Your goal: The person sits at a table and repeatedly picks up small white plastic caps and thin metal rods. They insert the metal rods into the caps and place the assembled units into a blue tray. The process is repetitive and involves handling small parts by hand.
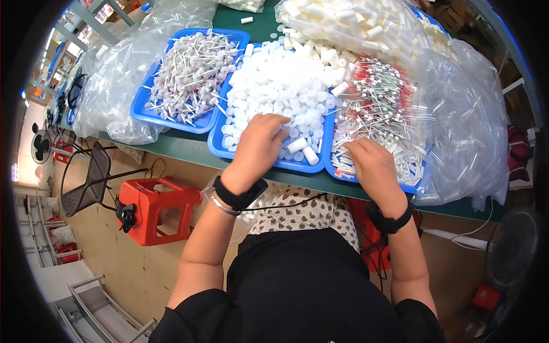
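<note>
My left hand reaches over the near part of the middle blue tray, which is heaped with small translucent white discs. A gap shows between its thumb and fingers, and I see nothing held. Two white foam cylinders lie just right of it in the tray. My right hand is at the left side of the right blue tray, fingertips pinched together; whatever they grip is too small to make out. Under and around it are small white tubes and thin pins with red and white parts.
A left blue tray holds assembled white sticks with discs. A clear bag of white foam cylinders lies behind. Clear plastic bags flank the trays on the green table. A red stool and chair stand left.
</note>
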Motion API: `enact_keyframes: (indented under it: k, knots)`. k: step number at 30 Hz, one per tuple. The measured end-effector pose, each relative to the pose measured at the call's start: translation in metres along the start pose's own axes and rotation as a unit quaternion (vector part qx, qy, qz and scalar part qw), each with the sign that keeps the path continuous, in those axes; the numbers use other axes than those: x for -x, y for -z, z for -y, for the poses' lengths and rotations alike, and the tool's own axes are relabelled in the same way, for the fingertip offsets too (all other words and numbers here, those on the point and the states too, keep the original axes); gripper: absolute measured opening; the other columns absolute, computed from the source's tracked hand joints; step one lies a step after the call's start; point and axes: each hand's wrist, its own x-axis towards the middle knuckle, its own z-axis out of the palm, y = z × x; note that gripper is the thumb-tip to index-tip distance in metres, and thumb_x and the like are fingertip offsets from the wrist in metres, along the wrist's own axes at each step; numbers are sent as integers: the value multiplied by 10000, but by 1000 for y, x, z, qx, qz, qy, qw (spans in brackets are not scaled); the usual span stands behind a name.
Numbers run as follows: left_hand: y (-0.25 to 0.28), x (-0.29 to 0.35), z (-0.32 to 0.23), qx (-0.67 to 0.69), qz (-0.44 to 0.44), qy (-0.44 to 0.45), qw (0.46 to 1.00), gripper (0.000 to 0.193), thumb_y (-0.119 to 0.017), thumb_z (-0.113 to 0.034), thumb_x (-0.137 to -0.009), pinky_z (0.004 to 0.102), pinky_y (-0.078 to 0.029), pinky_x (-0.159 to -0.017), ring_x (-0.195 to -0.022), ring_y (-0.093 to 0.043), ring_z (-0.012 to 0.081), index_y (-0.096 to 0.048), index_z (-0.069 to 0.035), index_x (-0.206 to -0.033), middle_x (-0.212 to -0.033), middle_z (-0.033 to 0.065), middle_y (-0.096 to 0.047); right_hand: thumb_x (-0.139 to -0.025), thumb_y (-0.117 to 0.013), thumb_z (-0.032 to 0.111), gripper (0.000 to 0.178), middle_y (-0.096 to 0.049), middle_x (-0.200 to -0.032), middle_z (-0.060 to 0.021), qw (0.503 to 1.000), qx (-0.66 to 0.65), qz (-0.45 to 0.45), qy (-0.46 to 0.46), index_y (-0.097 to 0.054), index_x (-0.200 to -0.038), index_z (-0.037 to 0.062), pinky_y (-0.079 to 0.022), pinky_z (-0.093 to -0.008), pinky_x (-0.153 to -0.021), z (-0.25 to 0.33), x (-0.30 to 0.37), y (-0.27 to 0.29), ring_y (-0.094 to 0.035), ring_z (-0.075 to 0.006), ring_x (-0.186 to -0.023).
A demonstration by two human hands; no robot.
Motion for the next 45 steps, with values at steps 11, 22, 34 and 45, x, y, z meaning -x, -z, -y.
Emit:
enact_keyframes:
  k: [11,22,34,45]
  knots:
    - [-18,-6,-6,-94,42,-44,994,259,-669,-31,-757,401,-458,-775,-858,-550,323,-628,-42,-1013,-867,133,-622,-737,-582,15,123,-561,-871,-108,995,87,29,33,-596,-859,20,-500,-358,-718,-12,-5,-5,-589,-275,-817]
    - [-24,-10,-2,-43,16,17,999,163,-703,-68,-752,396,-482,-764,-873,-589,332,-634,-10,-888,-870,133,-625,-840,-657,52,176,-670,-820,-112,992,-77,-78,-62,-638,-1015,56,-498,-367,-614,-4,7,13,-657,-281,-715]
    - [-17,-5,-16,198,45,101,974,289,-686,-54,-838,309,-494,-783,-898,-618,206,-602,-12,-1111,-967,90,-632,-810,-713,80,83,-662,-733,-95,975,-162,-75,-130,-679,-859,23,-449,-332,-600,16,18,33,-601,-244,-639]
    - [-23,20,-54,770,170,301,536,376,-621,-91,-930,237,-508,-893,-983,-610,117,-540,-3,-1286,-1113,71,-630,-820,-701,64,67,-632,-712,-88,969,-211,-39,-126,-659,-834,15,-424,-321,-583,35,18,45,-576,-223,-634]
